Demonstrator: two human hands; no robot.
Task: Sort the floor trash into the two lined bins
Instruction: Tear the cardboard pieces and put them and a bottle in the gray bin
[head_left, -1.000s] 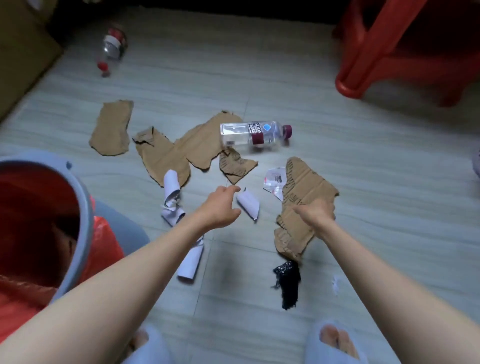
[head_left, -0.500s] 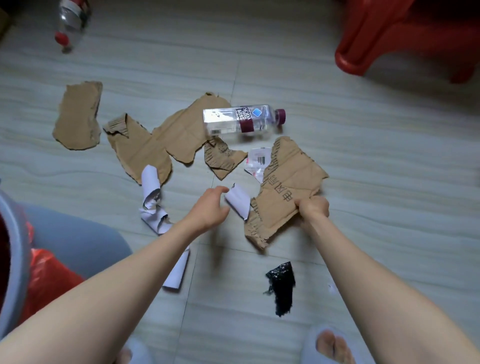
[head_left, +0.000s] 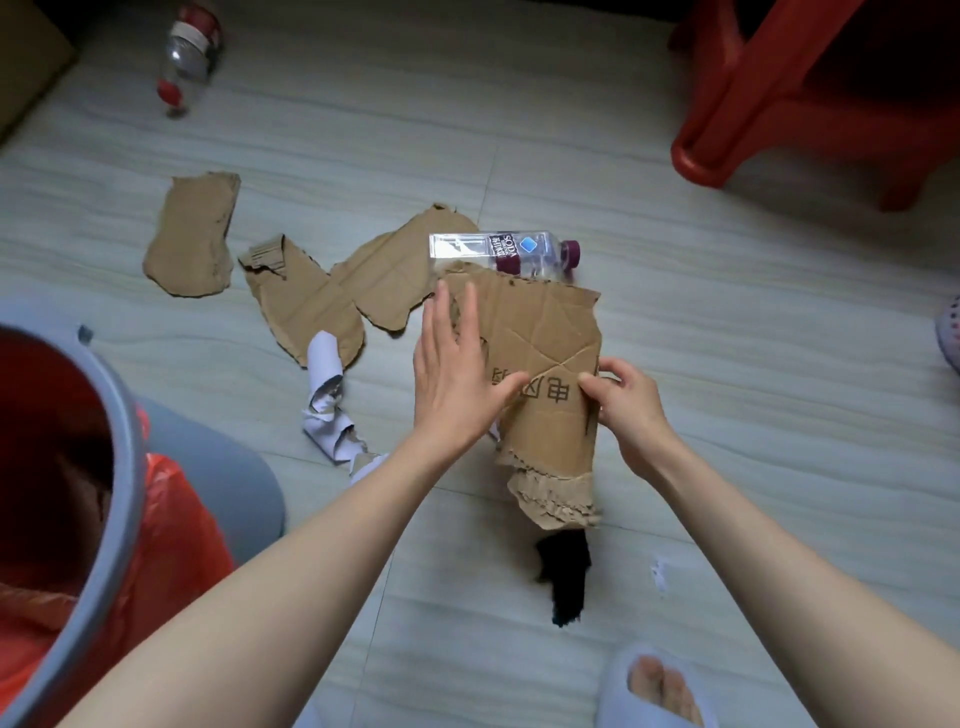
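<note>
Cardboard, one large torn sheet (head_left: 540, 364) printed with dark characters, is held up off the tile floor (head_left: 675, 364) near its middle, tilted toward the camera, its ragged lower end hanging over a black crumpled scrap (head_left: 566, 577). The right hand (head_left: 631, 410) pinches the sheet's right edge between thumb and curled fingers. The left hand (head_left: 457, 374) lies flat against the sheet's left side, fingers straight and slightly spread.

At the floor's left edge stands a grey bin (head_left: 124, 415) lined with a red bag (head_left: 171, 530), the largest thing in view. A red plastic stool (head_left: 737, 119) occupies the far right corner.

Three more torn cardboard pieces lie on the floor left of the held sheet: one (head_left: 189, 234) farthest left and apart, a second (head_left: 306, 306) beside it, and a third (head_left: 395, 275) overlapping the second and running under a clear bottle.

That bottle (head_left: 498, 252), labelled SODA with a maroon cap, lies on its side just behind the held sheet's top edge. Another clear bottle (head_left: 187, 57) with a red cap lies near the far left corner.

Crumpled white paper (head_left: 327, 410) sits between the bin and the left forearm. A slipper-clad foot (head_left: 654, 691) shows at the near edge, and a small white scrap (head_left: 658, 574) lies right of the black one.
</note>
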